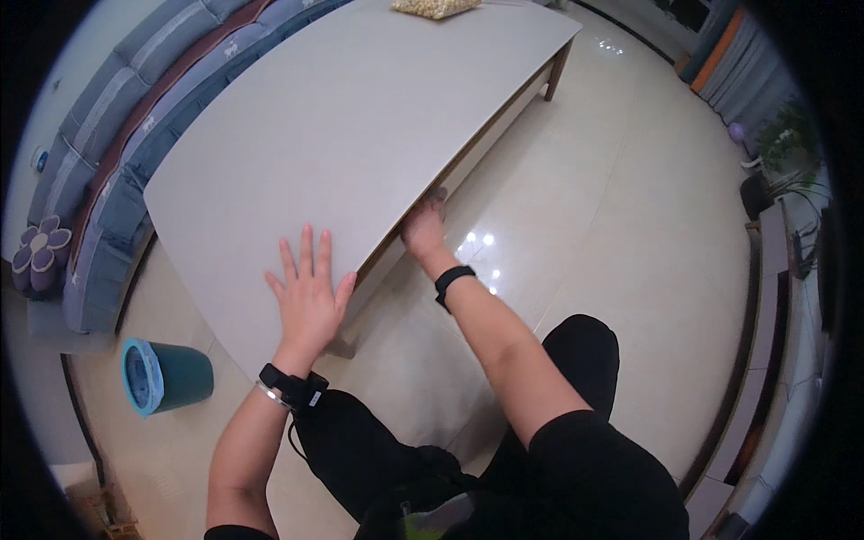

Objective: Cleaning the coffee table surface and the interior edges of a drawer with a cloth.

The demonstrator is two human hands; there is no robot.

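Note:
My left hand (306,304) lies palm down with spread fingers on the white top of a coffee table (304,135), its thumb at the table's long edge. Below that edge, my right hand (423,226) reaches to the table's white side panel (466,177), which may be a drawer front. Its fingers are partly hidden and blurred. Something small and grey shows at the fingertips, too unclear to name. Both wrists wear black bands.
A clear bag of pale, nut-like pieces (435,7) sits at the table's far end. A teal lined trash bin (182,379) stands at left, near a blue-grey sofa (128,169). A low cabinet (732,412) runs along the right. Glossy floor tiles (648,223) reflect lights.

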